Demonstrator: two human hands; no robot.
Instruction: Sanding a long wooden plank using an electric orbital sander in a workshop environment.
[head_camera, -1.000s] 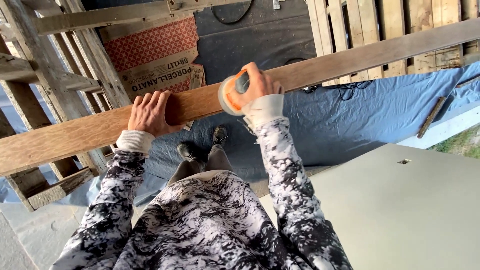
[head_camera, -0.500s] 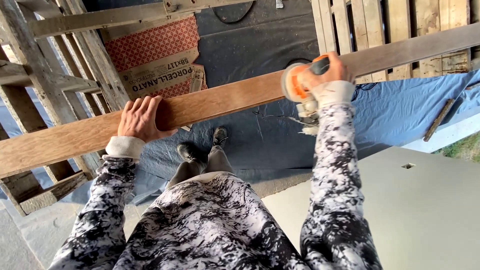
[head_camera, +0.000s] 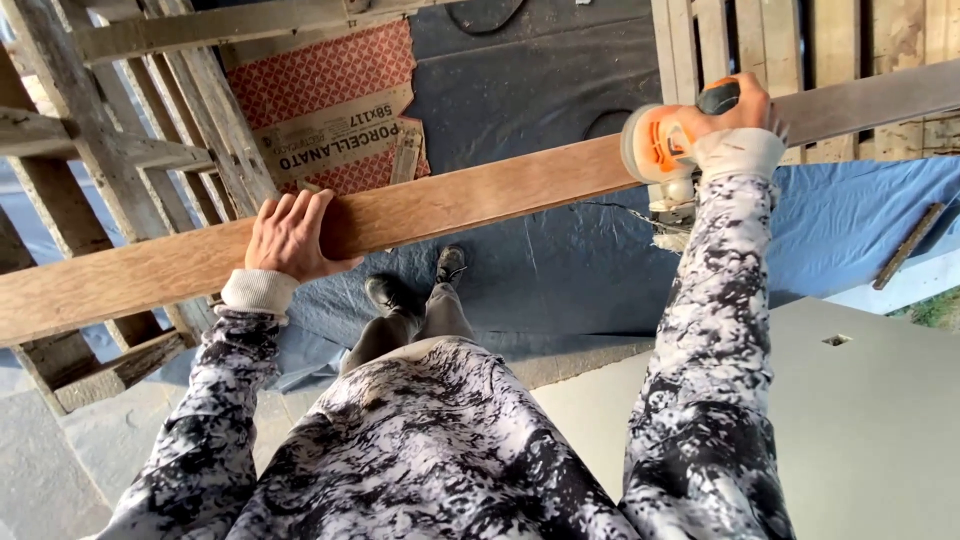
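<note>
Wooden frame (head_camera: 120, 150) far left. Left hand (head_camera: 290, 238) flat on long plank (head_camera: 470, 200), fingers spread open. Plank spans view above blue tarp (head_camera: 850, 220). Right hand (head_camera: 735, 105) gripping orange sander (head_camera: 665, 140), pressed against plank's right part.
</note>
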